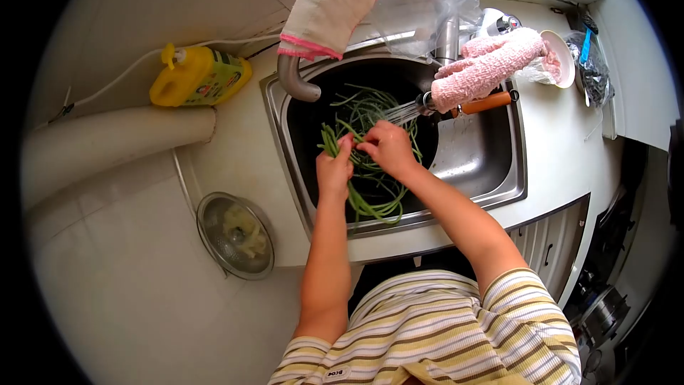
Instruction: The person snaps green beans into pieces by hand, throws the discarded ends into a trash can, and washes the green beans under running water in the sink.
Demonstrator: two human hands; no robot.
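My left hand [335, 170] is closed round a bunch of long green beans [374, 208], whose ends stick up past the thumb and whose lower lengths hang in a loop. My right hand [389, 148] pinches at the same bunch, its fingers close to the left thumb. More of the beans lie tangled below in a black wok [303, 121] inside the steel sink [484, 164]. Water sprays from the faucet head [425, 104] beside my right hand onto the beans. The wok's wooden handle [488, 103] points right.
A pink cloth [488, 68] wraps the faucet; a pale cloth [331, 3] hangs over a bent pipe [296, 84]. A yellow soap bottle [203, 80] stands at left. Pale food sits in a steel colander [265, 260] at lower left. A bowl [561, 57] stands at the right.
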